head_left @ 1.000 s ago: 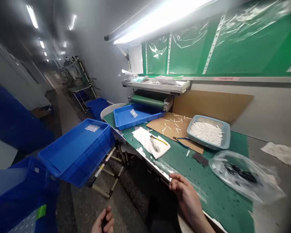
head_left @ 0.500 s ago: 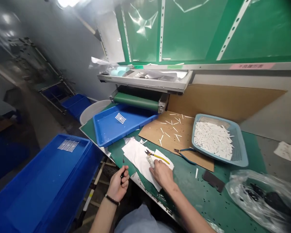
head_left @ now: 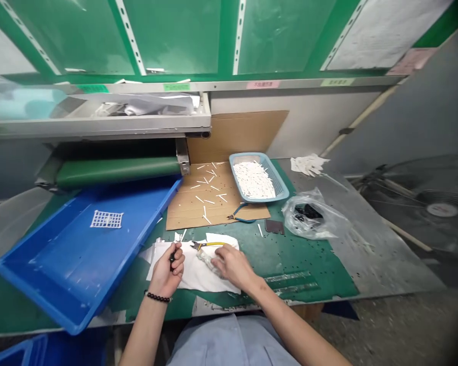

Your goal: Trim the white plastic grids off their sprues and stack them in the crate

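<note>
My left hand (head_left: pixel 166 269) is shut around a small dark object (head_left: pixel 172 257), mostly hidden by the fingers, above a white cloth (head_left: pixel 191 277). My right hand (head_left: pixel 229 267) lies on the same cloth, its fingers closed over the end of a whitish lump (head_left: pixel 205 259). Just beyond the lump lies a pair of yellow-handled cutters (head_left: pixel 208 245), untouched and nearer my right hand. A pair of blue-handled pliers (head_left: pixel 241 217) rests farther back on the green mat (head_left: pixel 301 264), beyond both hands.
A blue tray (head_left: pixel 61 269) holding a white mesh piece (head_left: pixel 107 219) tilts at the left. Ahead are cardboard (head_left: pixel 198 203) with scattered white sticks, a basket of white sticks (head_left: pixel 255 180), a dark plate (head_left: pixel 274 226) and a plastic bag of black parts (head_left: pixel 309 216). A shelf (head_left: pixel 99 124) overhangs the bench.
The view has swung right to face the bench squarely. My left hand has risen over the cloth with the dark object, and my right hand has come down onto the whitish lump.
</note>
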Demonstrator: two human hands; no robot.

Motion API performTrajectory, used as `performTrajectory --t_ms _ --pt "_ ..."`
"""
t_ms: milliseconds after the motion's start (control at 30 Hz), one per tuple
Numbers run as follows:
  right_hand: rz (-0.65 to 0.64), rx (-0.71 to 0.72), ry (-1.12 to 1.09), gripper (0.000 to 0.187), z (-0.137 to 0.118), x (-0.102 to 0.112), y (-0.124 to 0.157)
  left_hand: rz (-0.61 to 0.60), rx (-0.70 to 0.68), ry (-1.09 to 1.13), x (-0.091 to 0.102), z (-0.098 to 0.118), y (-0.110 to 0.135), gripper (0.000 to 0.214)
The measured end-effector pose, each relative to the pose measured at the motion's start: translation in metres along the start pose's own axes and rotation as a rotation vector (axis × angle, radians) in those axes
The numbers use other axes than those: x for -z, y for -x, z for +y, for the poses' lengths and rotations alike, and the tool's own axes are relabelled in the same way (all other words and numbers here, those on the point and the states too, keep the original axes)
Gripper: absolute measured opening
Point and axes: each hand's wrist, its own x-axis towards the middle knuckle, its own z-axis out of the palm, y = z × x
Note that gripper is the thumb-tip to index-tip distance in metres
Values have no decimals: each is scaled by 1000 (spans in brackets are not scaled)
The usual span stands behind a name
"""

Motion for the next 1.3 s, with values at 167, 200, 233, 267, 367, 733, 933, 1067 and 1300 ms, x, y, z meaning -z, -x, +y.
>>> performTrajectory --t_ms 167,200,233,267,367,733,933,1067,1300 --pt "101 -93 175 49 62 45 -40 -26 32 -25 -11 4 -4 23" --pt "75 -71 185 58 76 54 -50 -27 38 -38 -14 0 -4 23" --pt "41 -44 191 65 88 61 -59 -27 43 -53 -16 -4 -3 23" --pt "7 -16 191 70 99 66 -67 -29 47 -72 -19 -9 -2 22" --pt "-79 43 159 71 118 71 -86 -52 38 -146 -29 -32 2 21" --pt "100 -155 -530 23 163 86 -24 -156 -669 -1488 -94 -169 -63 33" --pt "150 -317 -1267 28 187 53 35 -64 -1050 -2157 -96 -208 -103 31" --pt "200 -343 -1634 29 169 25 25 -57 -1177 -2211 -92 -207 -108 27" --pt "404 -393 -1877 32 170 17 26 -128 -1190 -2066 -93 -208 -101 25"
